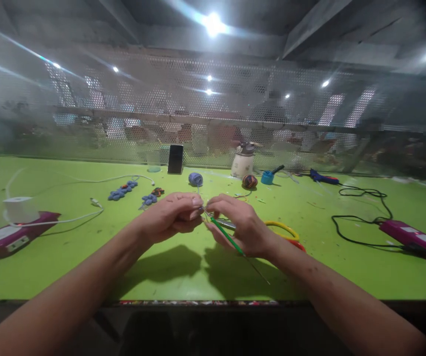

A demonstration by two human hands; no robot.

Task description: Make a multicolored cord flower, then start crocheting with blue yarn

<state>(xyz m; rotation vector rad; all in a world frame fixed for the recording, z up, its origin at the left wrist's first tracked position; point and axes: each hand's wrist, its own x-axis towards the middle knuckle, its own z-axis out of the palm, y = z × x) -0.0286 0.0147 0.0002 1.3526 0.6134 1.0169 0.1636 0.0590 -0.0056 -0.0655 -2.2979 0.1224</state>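
My right hand (240, 223) is closed on a crochet hook with a green handle (228, 236); its thin metal end points down toward the table's front edge. Opposite it, my left hand (176, 212) pinches a small bit of blue yarn work, mostly hidden by the fingertips. The hook's working tip meets the left fingertips, too small to make out clearly. A strand runs from the left fingers up to a blue yarn ball (195, 179). Behind the right hand lie scissors with yellow and red handles (282, 229), partly covered.
Crocheted blue pieces (123, 191) lie left, beside a small blue and orange piece (149, 199). Farther back are a phone (175, 159), a jug (242, 160), a multicoloured yarn ball (249, 182) and a blue glue gun (323, 177). Purple power strips (413, 237) and cables flank the green table.
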